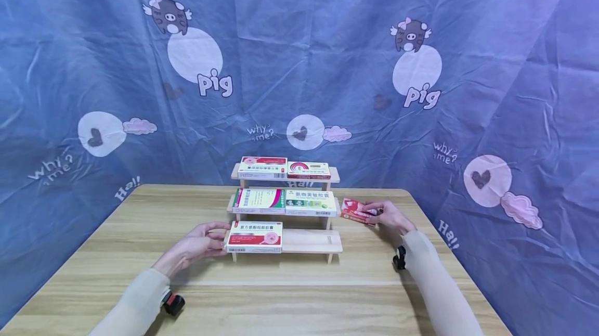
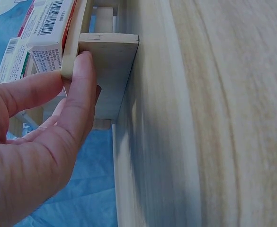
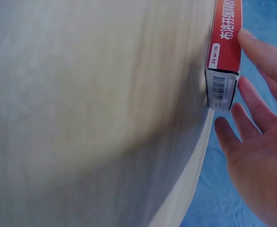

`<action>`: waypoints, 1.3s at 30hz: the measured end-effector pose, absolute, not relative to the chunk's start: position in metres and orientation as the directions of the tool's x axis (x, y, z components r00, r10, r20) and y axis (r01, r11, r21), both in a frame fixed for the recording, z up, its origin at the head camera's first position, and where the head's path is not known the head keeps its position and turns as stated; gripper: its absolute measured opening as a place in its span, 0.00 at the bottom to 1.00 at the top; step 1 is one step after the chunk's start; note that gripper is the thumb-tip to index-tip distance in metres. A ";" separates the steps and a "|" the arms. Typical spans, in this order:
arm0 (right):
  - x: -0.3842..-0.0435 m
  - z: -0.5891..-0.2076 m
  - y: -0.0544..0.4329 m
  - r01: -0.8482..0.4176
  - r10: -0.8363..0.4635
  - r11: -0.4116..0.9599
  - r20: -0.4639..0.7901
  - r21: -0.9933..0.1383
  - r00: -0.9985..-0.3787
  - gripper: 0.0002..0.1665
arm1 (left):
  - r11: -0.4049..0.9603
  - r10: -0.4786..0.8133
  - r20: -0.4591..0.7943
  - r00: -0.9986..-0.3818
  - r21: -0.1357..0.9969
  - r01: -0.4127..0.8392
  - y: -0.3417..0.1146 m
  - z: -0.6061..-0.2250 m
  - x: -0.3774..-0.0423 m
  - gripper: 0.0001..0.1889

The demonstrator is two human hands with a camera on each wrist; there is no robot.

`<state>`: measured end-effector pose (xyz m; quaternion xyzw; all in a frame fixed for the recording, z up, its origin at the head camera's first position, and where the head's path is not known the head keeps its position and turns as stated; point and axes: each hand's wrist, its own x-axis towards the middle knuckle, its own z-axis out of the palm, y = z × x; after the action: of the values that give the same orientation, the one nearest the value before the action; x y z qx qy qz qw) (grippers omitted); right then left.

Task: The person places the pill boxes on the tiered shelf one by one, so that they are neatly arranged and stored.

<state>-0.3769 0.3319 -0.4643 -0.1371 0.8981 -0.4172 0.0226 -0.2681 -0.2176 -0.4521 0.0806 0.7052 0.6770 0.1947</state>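
A three-tier wooden display rack (image 1: 312,241) stands on the table, holding several medicine boxes. My left hand (image 1: 202,245) is at the left end of its lowest shelf. In the left wrist view, the thumb and a finger pinch that shelf end (image 2: 71,54), just beside a white and red medicine box (image 1: 255,237). To the right of the rack, my right hand (image 1: 389,216) holds a red medicine box (image 1: 352,210) by its right part. The right wrist view shows this box's barcode end (image 3: 221,90) close to the tabletop, with the lower fingers loosely spread beside it.
A green and white box (image 1: 309,202) and a white box with a magenta and green edge (image 1: 257,198) lie on the middle shelf. Two red and white boxes (image 1: 263,167) occupy the top shelf. Behind the wooden table (image 1: 281,299) hangs a blue printed curtain (image 1: 299,65).
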 end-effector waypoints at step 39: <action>-0.346 -0.464 0.356 -0.258 -0.341 0.596 0.051 -0.760 -0.939 0.34 | 0.067 0.392 -0.144 -0.908 0.989 -0.128 -0.218 -0.455 -0.271 0.35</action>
<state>-0.3459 0.3563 -0.4644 -0.1678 0.8920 -0.4167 0.0496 -0.2706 -0.2180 -0.4546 0.0937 0.7047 0.6765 0.1924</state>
